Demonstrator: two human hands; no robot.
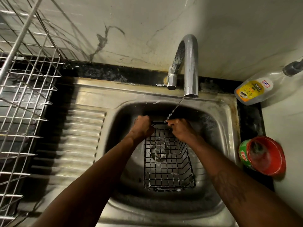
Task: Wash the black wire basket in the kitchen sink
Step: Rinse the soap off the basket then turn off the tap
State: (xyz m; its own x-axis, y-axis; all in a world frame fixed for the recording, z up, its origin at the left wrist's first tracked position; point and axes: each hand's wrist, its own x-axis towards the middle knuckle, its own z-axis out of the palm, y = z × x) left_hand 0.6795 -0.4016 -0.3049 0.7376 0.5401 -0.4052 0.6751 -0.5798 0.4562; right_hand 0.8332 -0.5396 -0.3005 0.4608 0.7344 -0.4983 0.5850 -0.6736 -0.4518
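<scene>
While a thin stream of water [174, 109] falls from the curved chrome tap [188, 66], both hands grip the far rim of the black rectangular wire basket [168, 163]. Left hand [143, 126] has its fingers curled round the rim's left corner; right hand [180, 129] pinches the same rim just beside it, right where the water lands. Basket sits inside the stainless steel sink bowl [218, 128], far end raised by the hands, near end low against the bowl floor. Round drain [158, 150] visible through the mesh. White specks on the lower wires, possibly suds; hard to tell.

Ribbed steel drainboard [73, 136] lies left of the bowl. Large silver wire dish rack [24, 95] stands further left. On the dark table to the right: a clear plastic bottle with a yellow label [252, 91] lying on its side, and nearer, a red-and-green round tub [264, 155] tipped toward the sink. Marbled pale wall [147, 22] behind the tap.
</scene>
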